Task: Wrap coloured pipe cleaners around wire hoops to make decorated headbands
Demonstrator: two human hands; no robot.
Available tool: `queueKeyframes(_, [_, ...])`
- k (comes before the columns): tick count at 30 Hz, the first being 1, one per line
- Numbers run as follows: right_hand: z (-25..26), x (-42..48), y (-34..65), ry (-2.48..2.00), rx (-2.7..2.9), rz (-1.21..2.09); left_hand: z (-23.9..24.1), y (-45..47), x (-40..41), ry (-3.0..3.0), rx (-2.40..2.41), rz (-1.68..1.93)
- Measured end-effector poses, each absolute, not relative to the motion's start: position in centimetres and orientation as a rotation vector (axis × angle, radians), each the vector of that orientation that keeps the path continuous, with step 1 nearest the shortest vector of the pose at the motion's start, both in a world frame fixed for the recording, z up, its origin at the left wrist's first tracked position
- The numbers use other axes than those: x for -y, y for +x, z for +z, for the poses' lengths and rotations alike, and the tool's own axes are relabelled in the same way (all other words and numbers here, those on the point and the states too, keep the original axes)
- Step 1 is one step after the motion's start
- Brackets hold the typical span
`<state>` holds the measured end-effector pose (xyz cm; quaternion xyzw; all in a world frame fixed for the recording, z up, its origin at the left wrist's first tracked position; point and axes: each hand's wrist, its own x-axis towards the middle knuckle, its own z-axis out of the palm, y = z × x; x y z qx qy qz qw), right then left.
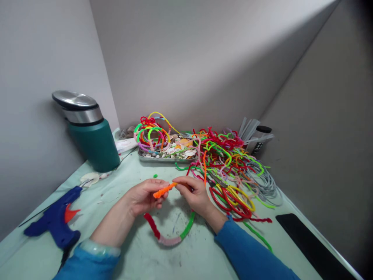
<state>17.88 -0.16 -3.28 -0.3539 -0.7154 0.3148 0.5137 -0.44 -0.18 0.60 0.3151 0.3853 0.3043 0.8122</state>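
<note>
Between my two hands is a short orange length of coiled pipe cleaner [163, 191]. My left hand [147, 194] pinches it near its middle. At its right end, the fingertips of my right hand [194, 192] are closed on it; the exact grip there is partly hidden. Below my hands curves a band wrapped in red, pink and green pipe cleaner [169, 241]. Its green end passes up behind my right hand, so I cannot tell whether it joins the orange piece. Scissors with red and yellow handles [239, 200] lie just right of my right hand.
A blue glue gun [56, 217] lies at left, near a green flask [94, 146]. At the back, a metal tray [166, 159] holds shell-like pieces and wrapped rings. Beside it spreads a pipe-cleaner heap [221, 147] with grey cord [265, 179]. A black strip [311, 245] lies at right.
</note>
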Motion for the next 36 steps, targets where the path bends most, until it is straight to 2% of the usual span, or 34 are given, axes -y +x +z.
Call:
queueKeyframes(4, [-3.2,0.1,17.8,-0.871,1.709,0.754,0.8,-0.5,0.1,0.746,-0.882,0.704])
queueKeyframes(12, [-3.4,-0.4,17.6,-0.951,1.691,0.722,1.7,-0.9,-0.4,1.218,-1.344,1.005])
queueKeyframes(16, [-3.8,-0.6,17.6,-0.985,1.699,0.708,1.4,-0.6,-0.3,1.624,-1.396,0.939])
queueKeyframes(24, [-4.1,-0.8,17.7,-1.04,1.702,0.687,0.4,-0.4,-0.5,2.056,-1.466,0.828])
queueKeyframes(31, [-4.0,-0.6,17.6,-1.03,1.704,0.698,0.6,-0.2,-0.3,2.079,-1.621,0.624])
queueKeyframes(36, [-3.9,-0.5,17.6,-1.005,1.724,0.738,0.5,-0.2,-0.3,1.968,-1.53,0.529])
